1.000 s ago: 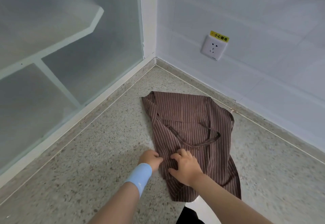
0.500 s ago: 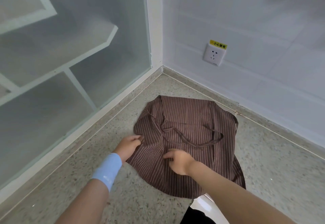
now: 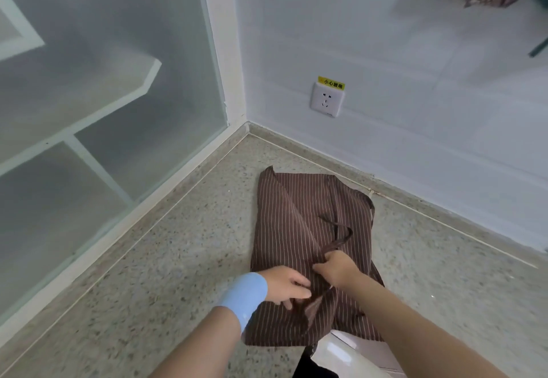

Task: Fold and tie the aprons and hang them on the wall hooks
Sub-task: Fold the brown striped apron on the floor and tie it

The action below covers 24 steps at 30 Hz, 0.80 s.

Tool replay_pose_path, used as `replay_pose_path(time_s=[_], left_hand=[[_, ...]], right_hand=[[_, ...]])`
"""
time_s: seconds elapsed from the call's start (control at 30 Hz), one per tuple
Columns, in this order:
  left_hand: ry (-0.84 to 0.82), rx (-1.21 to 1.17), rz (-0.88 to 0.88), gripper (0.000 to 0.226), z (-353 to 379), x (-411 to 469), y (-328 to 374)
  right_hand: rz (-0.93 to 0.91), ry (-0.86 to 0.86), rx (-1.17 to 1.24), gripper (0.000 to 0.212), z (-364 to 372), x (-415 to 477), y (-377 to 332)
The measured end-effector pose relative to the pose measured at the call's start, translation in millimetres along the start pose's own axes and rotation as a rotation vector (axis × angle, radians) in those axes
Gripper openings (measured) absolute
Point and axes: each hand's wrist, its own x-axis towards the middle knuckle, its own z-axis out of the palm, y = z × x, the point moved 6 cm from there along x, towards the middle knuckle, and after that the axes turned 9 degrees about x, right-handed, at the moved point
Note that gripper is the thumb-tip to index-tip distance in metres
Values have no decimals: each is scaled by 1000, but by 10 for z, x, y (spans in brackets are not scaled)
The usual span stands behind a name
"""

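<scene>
- Low in the frame's centre lies the brown striped apron [image 3: 292, 229], its long axis running from bottom to top.
- Right hand [image 3: 336, 268] pinches the dark strap [image 3: 341, 236], which loops upward from it.
- Left hand [image 3: 284, 285], just beside, pinches the apron's cloth.

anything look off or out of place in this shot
Mainly the brown striped apron: it lies on the speckled floor in the corner, folded unevenly, one far corner poking out. The right hand grips its dark strap; the left hand pinches the cloth. Nothing looks spilled or damaged.
</scene>
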Motion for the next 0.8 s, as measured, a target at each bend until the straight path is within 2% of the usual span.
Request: replay_pose_path(time_s=[0.07, 0.17, 0.23, 0.3, 0.4, 0.47, 0.53, 0.57, 0.67, 0.8], left_hand=[[64, 25, -43, 47, -69, 95, -78], [268, 140, -96, 37, -311, 202, -204], [414, 210, -107, 36, -499, 264, -259], [529, 335, -84, 38, -647, 344, -289], [497, 597, -69, 54, -734, 511, -359], [412, 731, -149, 62, -781, 571, -535], [385, 811, -267, 60, -853, 547, -770], [420, 827, -317, 56, -916, 520, -869], [683, 775, -382, 37, -1121, 394, -995], [917, 637, -245, 27, -1384, 471, -837]], right_hand=[[5, -14, -135, 16, 23, 36, 131], [12, -23, -272, 18, 44, 129, 140], [-13, 69, -327, 15, -39, 225, 16], [-52, 172, -318, 25, -159, 338, -147], [-126, 144, -229, 36, -210, 569, -351], [-160, 68, -210, 41, -175, 738, -451], [-188, 17, -214, 43, -139, 879, -542], [-204, 5, -208, 43, -124, 966, -596], [-231, -8, -146, 47, -95, 1195, -750], [-214, -90, -139, 58, 53, 1498, -897]])
